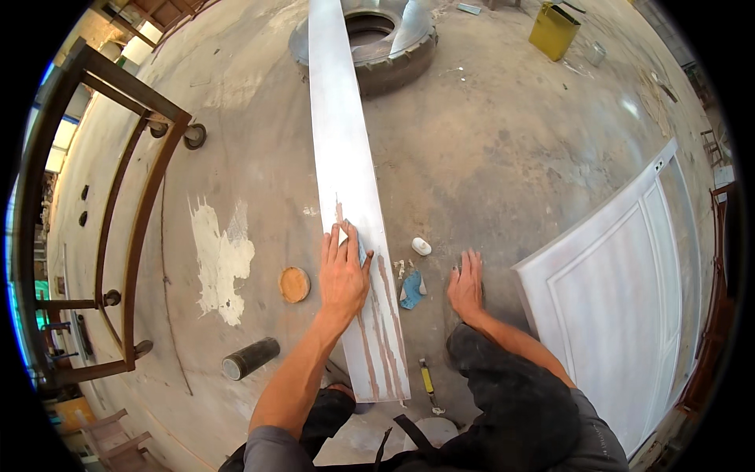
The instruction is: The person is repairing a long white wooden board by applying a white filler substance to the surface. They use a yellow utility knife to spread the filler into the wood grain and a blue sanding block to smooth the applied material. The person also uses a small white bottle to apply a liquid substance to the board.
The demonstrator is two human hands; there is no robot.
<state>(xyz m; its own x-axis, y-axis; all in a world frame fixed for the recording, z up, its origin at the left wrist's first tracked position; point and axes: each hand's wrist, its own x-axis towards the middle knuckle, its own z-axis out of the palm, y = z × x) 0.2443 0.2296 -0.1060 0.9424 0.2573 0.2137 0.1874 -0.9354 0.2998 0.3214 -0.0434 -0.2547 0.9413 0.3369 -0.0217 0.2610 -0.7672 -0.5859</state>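
Dusty concrete floor point(503, 149) w/ white paint patch point(222, 259), daylit.
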